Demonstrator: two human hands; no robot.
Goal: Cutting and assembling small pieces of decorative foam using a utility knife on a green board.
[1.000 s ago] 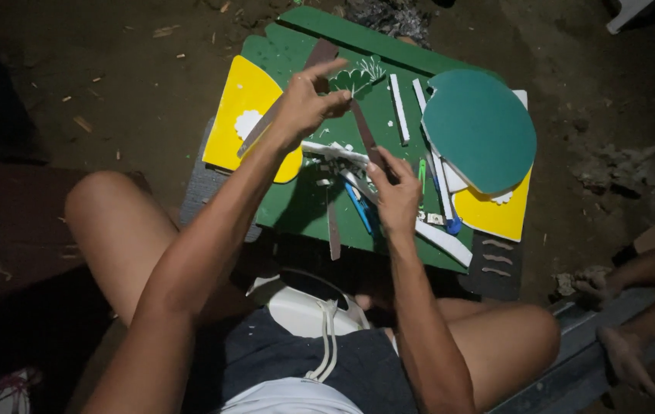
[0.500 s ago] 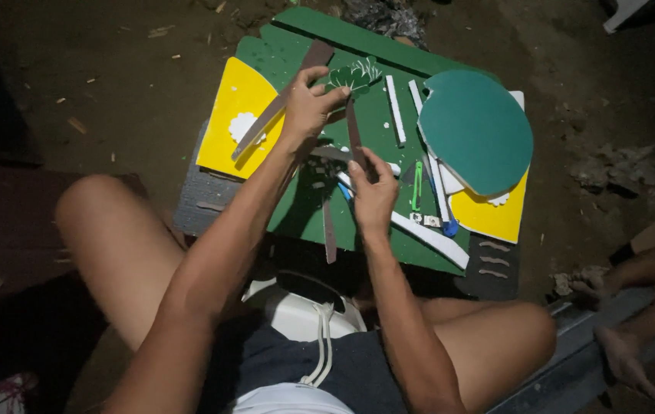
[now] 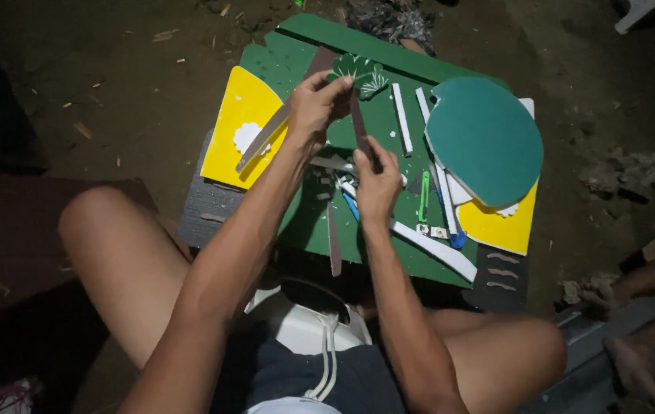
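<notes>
Dirt floor, green board of cut-outs, left hand risen — grip pinching brown strip, right hand pinching lower.

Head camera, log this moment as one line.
left hand: pinches brown strip top | right hand: grips strip lower | below: green board

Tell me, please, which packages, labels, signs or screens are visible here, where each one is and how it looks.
None in view: only cut foam pieces on the green board, which the left hand and right hand work over.
</notes>
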